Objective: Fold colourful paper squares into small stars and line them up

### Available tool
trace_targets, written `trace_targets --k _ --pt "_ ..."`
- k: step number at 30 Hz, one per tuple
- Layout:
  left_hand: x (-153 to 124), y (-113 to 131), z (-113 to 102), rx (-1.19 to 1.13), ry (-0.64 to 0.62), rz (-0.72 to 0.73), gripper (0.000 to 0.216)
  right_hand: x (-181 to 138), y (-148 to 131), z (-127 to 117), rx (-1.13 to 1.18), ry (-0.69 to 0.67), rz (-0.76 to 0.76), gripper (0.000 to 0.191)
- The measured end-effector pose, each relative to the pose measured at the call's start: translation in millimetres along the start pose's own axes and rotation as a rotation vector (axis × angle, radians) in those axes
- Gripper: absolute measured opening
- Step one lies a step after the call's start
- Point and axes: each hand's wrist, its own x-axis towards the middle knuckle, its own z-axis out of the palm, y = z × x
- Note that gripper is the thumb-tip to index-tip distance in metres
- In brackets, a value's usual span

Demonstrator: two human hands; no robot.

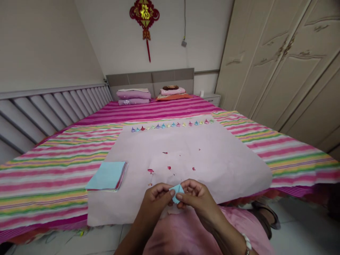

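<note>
Between my two hands is a small piece of light blue folded paper (177,193), held just above the near edge of a large pale sheet (186,145). My left hand (159,198) pinches its left side, thumb on top. On its right side, my right hand (195,194) grips it between thumb and curled fingers. To the left lies a stack of square origami paper (107,176), light blue on top with red and other colours along its edge. Small red scraps (151,171) are scattered over the sheet beyond my hands.
A row of small folded paper pieces (158,126) in several colours lines the sheet's far edge. Striped bedding (61,152) spreads around the sheet. Folded bedding (134,95) rests by the headboard (172,76). A slatted rail (53,109) runs left; wardrobes (287,63) stand right.
</note>
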Motion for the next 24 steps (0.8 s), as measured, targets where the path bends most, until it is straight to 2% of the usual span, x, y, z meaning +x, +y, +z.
trace_targets --k 5,13,19,24 --pt "-0.2 -5.3 3.0 -0.102 0.057 -0.022 0.02 -3.3 3.7 -3.0 0.073 -0.014 -0.013 0.026" --pt "-2.0 -0.4 -0.1 -0.059 -0.042 -0.014 0.02 -3.6 2.4 -2.3 0.052 0.031 -0.005 0.019" --pt "-1.7 -1.1 1.8 -0.089 -0.011 0.027 0.015 -5.1 0.4 1.4 0.029 0.039 -0.022 0.017" --pt "-4.3 1.1 1.7 -0.137 0.001 0.036 0.013 -7.4 -0.3 1.0 0.063 -0.009 -0.034 0.017"
